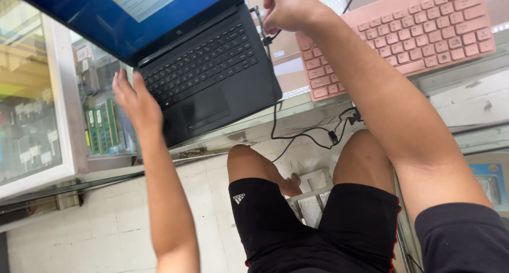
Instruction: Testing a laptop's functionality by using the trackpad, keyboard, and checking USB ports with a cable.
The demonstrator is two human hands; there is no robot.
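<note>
An open black laptop (212, 76) with a lit blue screen (106, 13) lies on a glass counter (318, 111). My left hand (135, 100) rests flat on the laptop's near left corner, fingers apart, holding nothing. My right hand (289, 7) is closed at the laptop's right side, pinching a small black plug (266, 38) on a black cable (297, 135) that drops over the counter edge.
A pink keyboard (408, 37) lies on the glass to the right of the laptop. Green circuit boards (103, 125) stand inside the glass case at the left. My knees and black shorts (318, 225) are below, over a pale tiled floor (79, 236).
</note>
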